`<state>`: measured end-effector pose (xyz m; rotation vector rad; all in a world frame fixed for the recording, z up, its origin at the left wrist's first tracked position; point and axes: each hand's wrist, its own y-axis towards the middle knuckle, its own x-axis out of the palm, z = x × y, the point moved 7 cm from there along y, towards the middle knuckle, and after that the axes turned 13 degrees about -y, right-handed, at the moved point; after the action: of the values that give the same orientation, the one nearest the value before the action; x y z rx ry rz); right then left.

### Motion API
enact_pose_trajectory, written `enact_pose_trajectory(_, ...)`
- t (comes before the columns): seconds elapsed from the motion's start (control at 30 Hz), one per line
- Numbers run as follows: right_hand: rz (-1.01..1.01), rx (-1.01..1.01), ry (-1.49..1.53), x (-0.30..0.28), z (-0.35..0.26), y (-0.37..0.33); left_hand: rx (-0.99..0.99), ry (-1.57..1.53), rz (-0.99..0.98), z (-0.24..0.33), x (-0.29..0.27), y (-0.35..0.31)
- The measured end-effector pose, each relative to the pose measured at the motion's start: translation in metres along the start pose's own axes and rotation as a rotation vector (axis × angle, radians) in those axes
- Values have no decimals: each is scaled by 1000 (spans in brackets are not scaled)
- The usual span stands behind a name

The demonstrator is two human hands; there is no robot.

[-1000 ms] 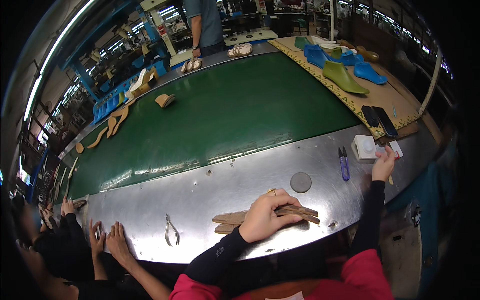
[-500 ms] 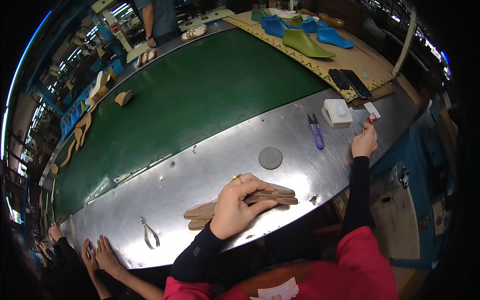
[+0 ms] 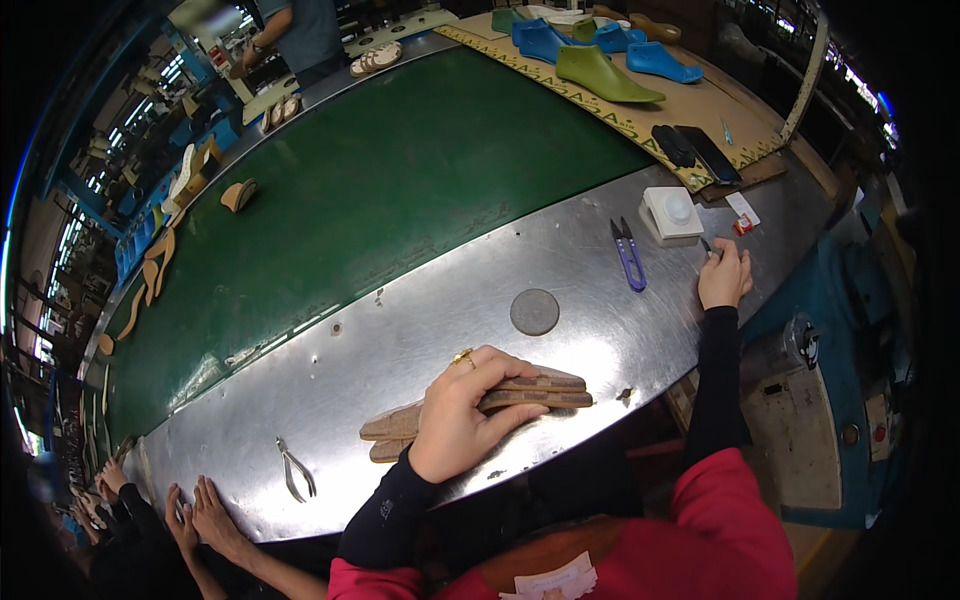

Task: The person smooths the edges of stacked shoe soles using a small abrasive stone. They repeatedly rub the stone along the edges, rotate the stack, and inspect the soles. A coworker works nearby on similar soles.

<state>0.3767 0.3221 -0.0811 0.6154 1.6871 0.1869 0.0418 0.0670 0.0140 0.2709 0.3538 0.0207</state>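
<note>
One steel tabletop [image 3: 420, 330]; left hand [image 3: 465, 415] gripping two brown soles [image 3: 390, 424], right hand [image 3: 725, 276] pinching one slim tool [image 3: 706, 244]

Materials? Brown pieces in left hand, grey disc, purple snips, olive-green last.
Brown pieces in the left hand: matte, faintly grainy; cork- or fibre-like, can't tell which.
Grey disc: dull, mottled; stone, rubber or metal, open.
Purple snips: evenly coloured handles, so plastic or coated metal; slim dark blades, likely metal.
Olive-green last: smooth, uniform colour, soft sheen; likely moulded plastic.
</note>
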Motion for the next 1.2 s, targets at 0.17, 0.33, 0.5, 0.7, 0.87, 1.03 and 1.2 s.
enact_pose_trajectory(0.17, 1, -16, 12, -4, -2, -2, 5, 4, -9, 0, 1, 0)
enact_pose_trajectory(0.33, 111, -31, 81, -10, -3, -4, 12, 11, -15, 3, 2, 1)
enact_pose_trajectory(0.5, 272, -81, 220, -22, -3, -5, -19, 110, 106, 4, 1, 0)
enact_pose_trajectory(0.7, 428, -134, 329, -41, -5, -10, -146, 345, 76, -6, -6, -8)
enact_pose_trajectory(0.87, 513, -162, 349, -49, -8, -12, 18, 226, 171, 13, -38, -8)
enact_pose_trajectory(1.03, 551, -174, 390, -48, -7, -13, 252, -142, 265, 25, -69, -10)
enact_pose_trajectory(1.2, 594, -206, 405, -58, -9, -13, 325, -829, 203, 3, -86, -7)
